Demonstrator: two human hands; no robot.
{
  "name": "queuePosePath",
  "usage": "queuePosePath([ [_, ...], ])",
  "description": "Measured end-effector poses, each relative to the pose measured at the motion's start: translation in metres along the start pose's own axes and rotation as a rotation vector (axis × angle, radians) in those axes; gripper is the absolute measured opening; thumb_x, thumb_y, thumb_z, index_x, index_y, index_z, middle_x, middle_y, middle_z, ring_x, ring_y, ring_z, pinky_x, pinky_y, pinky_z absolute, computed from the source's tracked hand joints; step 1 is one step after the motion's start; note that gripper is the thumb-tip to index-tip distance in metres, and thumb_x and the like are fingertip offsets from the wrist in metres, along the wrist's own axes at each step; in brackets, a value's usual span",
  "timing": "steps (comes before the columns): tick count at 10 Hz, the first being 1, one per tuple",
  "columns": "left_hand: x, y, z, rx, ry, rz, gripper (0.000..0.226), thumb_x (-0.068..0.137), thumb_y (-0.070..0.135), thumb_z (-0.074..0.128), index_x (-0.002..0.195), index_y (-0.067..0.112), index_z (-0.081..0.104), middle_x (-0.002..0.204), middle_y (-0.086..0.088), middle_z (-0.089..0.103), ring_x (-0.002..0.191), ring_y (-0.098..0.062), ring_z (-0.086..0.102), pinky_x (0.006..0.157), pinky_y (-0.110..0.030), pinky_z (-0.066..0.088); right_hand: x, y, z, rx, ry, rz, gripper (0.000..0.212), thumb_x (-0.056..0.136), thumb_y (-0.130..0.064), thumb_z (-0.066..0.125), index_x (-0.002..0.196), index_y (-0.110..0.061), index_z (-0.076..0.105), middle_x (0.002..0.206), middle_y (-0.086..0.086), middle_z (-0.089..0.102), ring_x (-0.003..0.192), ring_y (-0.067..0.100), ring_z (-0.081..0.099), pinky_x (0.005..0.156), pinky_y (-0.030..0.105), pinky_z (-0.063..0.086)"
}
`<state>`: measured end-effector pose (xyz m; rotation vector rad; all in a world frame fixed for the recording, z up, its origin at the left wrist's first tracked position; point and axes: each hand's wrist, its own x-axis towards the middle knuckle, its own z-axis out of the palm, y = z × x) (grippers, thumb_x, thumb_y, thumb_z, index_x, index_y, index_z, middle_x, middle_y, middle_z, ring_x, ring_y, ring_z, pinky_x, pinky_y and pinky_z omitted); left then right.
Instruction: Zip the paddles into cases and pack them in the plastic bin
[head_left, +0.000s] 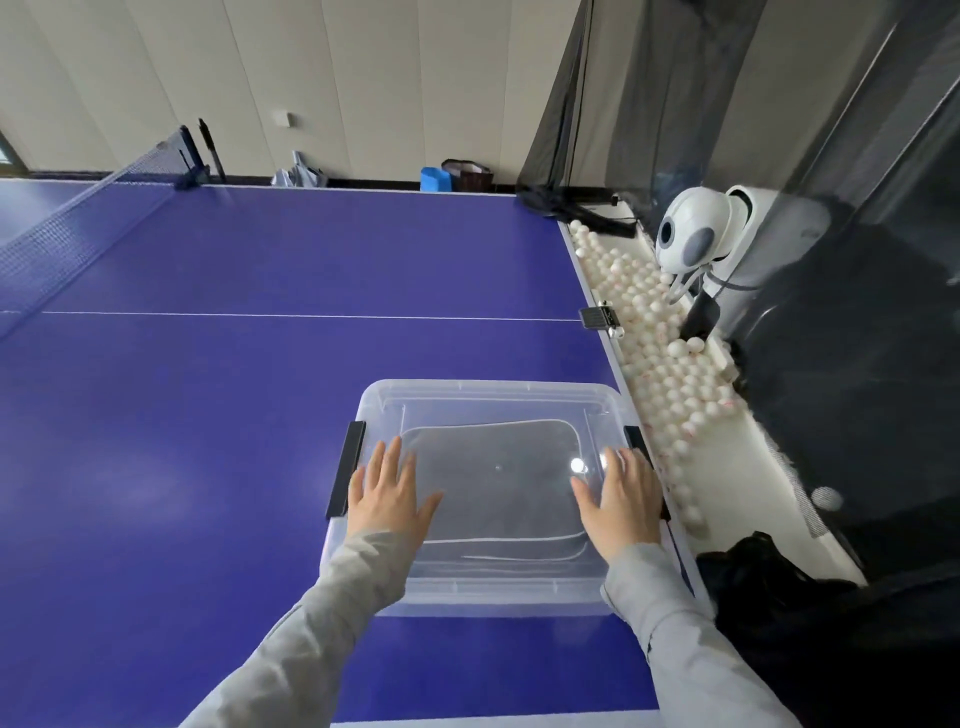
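The head camera (wide-angle) looks forward and down from close above the plastic bin (488, 400) on the table (260, 364).

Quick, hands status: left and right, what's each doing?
Left hand: open, fingers flat on the bin lid.
Right hand: open, fingers flat on the same lid.

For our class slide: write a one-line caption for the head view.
Left hand and right hand rest flat on the lid of a clear bin holding a dark case, on a blue table.
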<state>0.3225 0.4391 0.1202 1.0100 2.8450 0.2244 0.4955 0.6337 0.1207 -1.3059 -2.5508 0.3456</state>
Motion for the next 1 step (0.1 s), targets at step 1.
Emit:
queuePosePath([
  [1, 0.0062, 0.0161, -0.0036, 0.054, -0.051, 0.071, 0.066, 0.096, 0.054, 0.026, 0.15, 0.02, 0.008, 0.16, 0.004, -0.009, 0.147, -0.014, -0.01, 0.117, -0.037, -0.003, 0.0076, -0.017, 0.0067, -0.046, -0.078, -0.116, 0.063, 0.094, -0.044, 0.046, 0.144, -0.011, 0.03, 0.151, 0.011, 0.03, 0.141, 0.025, 0.024, 0.116, 0.04, 0.019],
])
